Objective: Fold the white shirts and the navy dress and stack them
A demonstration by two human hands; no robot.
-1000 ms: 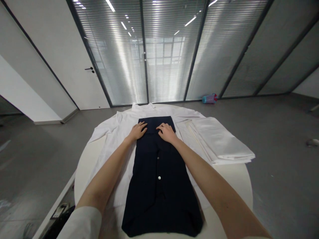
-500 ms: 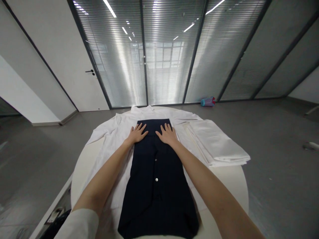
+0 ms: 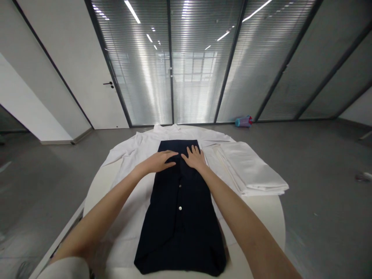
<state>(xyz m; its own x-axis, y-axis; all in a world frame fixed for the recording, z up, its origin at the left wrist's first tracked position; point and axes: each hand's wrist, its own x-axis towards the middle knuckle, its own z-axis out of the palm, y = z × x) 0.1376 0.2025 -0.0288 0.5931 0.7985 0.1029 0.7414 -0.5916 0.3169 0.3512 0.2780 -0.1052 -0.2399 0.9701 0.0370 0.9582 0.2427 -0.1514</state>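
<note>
1. The navy button-front garment (image 3: 192,224) is laid lengthwise near the middle of the table, narrow at its far end and wider toward the near hem. Two pale buttons (image 3: 180,208) are seen along its centre line.
2. Handling (judged): the fabric is probably light, soft and limp, neither fragile nor very slippery; it is likely to be creased or skewed if drawn from one point only. A hold is best taken at both side edges together, or at both near corners.
3. The right hand (image 3: 194,157) is spread, palm down, over the far right part of the garment, its fingers held apart and nothing grasped.
4. The left hand (image 3: 162,161) is extended inward over the far left part, thumb parted from the fingers, nothing clamped; whether the cloth is pressed cannot be told.
5. Beneath the garment, a white shirt (image 3: 139,145) is spread; it could be dragged along by a low grip.
6. To the right, folded white fabric (image 3: 251,166) is set, by which sideways room is limited. All is borne by a round white table (image 3: 269,217).
7. Beyond, a blue-and-purple basket (image 3: 243,121) is seen on the floor beside the glass partition (image 3: 192,85).
</note>
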